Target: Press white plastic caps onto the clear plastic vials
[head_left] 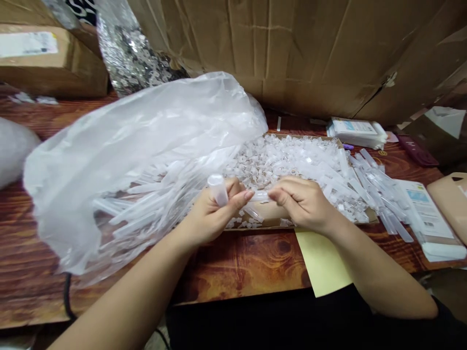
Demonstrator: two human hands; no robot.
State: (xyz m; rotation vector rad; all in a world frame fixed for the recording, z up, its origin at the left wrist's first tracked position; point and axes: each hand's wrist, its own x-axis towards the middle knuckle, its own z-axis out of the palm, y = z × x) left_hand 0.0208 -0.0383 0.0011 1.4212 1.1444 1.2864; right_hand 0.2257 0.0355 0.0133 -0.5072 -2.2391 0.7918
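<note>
Both hands [215, 211] [304, 201], thumbs toward each other, on a clear plastic piece [260, 195].

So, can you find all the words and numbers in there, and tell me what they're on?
No whole word or number is clear enough to read.
White label on the cardboard box at left: too blurred.
Back printed pack: too small.
Right printed pack: too small and blurred.
Dark patterned thing, top left: white letter-like shapes, maybe an "S", cut off.
</note>
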